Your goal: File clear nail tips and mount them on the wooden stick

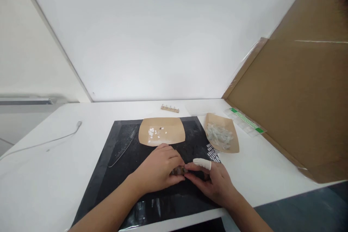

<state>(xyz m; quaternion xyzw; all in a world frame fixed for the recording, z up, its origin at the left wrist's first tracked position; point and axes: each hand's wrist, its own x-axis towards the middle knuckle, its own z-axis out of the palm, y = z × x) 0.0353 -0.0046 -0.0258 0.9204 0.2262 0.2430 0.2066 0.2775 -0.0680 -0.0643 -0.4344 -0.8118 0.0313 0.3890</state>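
In the head view, the left hand (160, 166) and the right hand (214, 181) meet over a black mat (160, 203) on the white tabletop (261, 174). A small brownish piece (178, 170) lies between them, mostly hidden. The left fingers curl around it, thumb along the near side. The right thumb and index finger close on its right end; a white cover (202, 163) sits on one right finger. Beyond the hands, a tan tray (174, 130) on the mat holds small white bits (151, 132). To its right, a second tan tray (235, 146) carries a heap of clear, pale pieces (219, 136), with a sheet of white labels (213, 153) just beside it. Past the mat lies a small strip with upright parts (170, 108). A thin curved tool (123, 152) rests on the mat's left side, and a cable (54, 140) crosses the tabletop farther left.
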